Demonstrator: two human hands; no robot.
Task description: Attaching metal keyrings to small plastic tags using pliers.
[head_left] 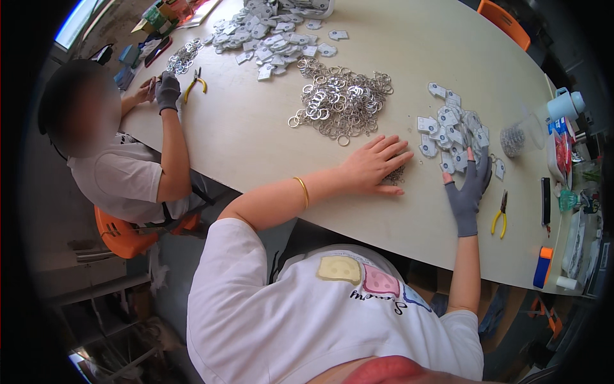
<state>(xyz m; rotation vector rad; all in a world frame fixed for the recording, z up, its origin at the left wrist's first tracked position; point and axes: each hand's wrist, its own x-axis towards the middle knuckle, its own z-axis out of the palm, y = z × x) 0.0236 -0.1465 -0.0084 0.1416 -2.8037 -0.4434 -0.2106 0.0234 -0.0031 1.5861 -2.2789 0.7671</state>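
My left hand (376, 165), bare and with a gold bangle (302, 192) at the wrist, lies flat on the table with its fingers spread. Under and beside its fingers is a small heap of tiny metal links (397, 175), partly hidden. A grey glove with bare thumb tip covers my right hand (468, 195). Its outstretched fingers rest at the near edge of a pile of flat pale grey tags (449, 131). One tag with a ring (499, 169) lies just right of that hand. Beyond my left hand spreads a heap of silver key rings (345, 102).
Yellow-handled pliers (500, 216) lie right of my glove. A clear cup of metal parts (513, 141), a blue-and-orange tape roll (543, 267) and a light-blue mug (565, 104) stand along the right edge. More tags (275, 38) lie farther off; a co-worker (121, 141) sits left.
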